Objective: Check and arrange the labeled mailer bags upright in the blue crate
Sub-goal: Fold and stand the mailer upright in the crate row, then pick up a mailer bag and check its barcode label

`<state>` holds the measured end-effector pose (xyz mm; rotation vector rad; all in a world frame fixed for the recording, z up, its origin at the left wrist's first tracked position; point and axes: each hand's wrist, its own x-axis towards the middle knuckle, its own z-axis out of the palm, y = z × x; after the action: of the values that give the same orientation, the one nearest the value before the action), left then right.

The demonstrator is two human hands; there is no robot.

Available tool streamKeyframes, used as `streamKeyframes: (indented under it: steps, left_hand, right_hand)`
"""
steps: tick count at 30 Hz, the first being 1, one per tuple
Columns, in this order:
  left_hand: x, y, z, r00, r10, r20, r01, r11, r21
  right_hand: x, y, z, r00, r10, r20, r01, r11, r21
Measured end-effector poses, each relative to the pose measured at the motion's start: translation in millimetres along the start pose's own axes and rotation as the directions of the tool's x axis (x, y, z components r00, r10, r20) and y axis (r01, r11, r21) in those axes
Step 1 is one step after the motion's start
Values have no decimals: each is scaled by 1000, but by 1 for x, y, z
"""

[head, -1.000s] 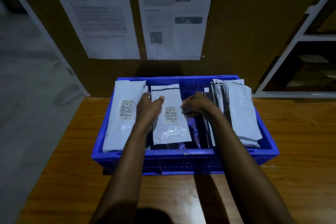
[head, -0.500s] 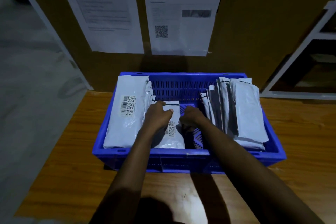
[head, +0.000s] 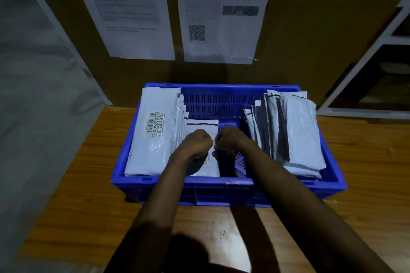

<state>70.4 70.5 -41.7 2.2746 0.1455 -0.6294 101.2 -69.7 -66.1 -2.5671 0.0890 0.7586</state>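
A blue crate (head: 221,186) stands on the wooden table. A row of white mailer bags leans at its left side, the front one (head: 153,131) showing a barcode label. Another bundle of white bags (head: 295,131) leans at the right side. In the middle gap a smaller labeled mailer bag (head: 203,123) sits low in the crate. My left hand (head: 196,143) has its fingers curled over the upper part of this bag and holds it. My right hand (head: 228,139) grips the same bag at its right edge. The hands hide most of its label.
A brown board (head: 299,29) with two taped paper sheets (head: 219,6) rises right behind the crate. A white frame (head: 363,55) stands at the far right. The table's left edge (head: 73,162) drops to a grey floor.
The middle bag has gone from raised above the crate down into the gap between the two rows. Both hands followed it down and moved closer together.
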Motion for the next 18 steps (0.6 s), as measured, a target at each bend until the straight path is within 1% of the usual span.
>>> streamKeyframes:
  steps: [2,4,6,8,10,13,15,17,18]
  left_hand:
    - [0,-1,0,1000,18,-11,-18,1000,-7]
    - [0,-2,-1,998,40,-45,-42,998,-44]
    - [2,1,-2,994,86,-62,-94,988,-124]
    - [3,8,-2,985,151,-85,-166,965,-204]
    - [1,18,-2,970,212,-117,-236,939,-251]
    - [-6,42,-1,935,319,-153,-352,881,-317]
    - [-12,61,3,909,387,-155,-416,833,-363]
    - [-14,78,11,894,430,-126,-443,807,-390]
    - [-14,86,18,892,439,-105,-443,809,-387]
  right_hand:
    - [-3,2,-6,991,13,-130,-16,1000,-17]
    - [-10,5,-14,962,12,-272,-4,1000,31]
    - [-20,6,-19,936,-4,-351,54,990,132]
    - [-36,5,-24,891,-56,-451,171,960,221]
    - [-59,5,-31,810,-85,-581,299,911,283]
    - [-102,18,-51,665,-47,-745,382,879,285]
    - [-124,40,-65,574,21,-819,355,894,272]
    - [-137,66,-76,501,129,-856,264,919,294]
    - [-141,79,-79,481,190,-856,207,924,322]
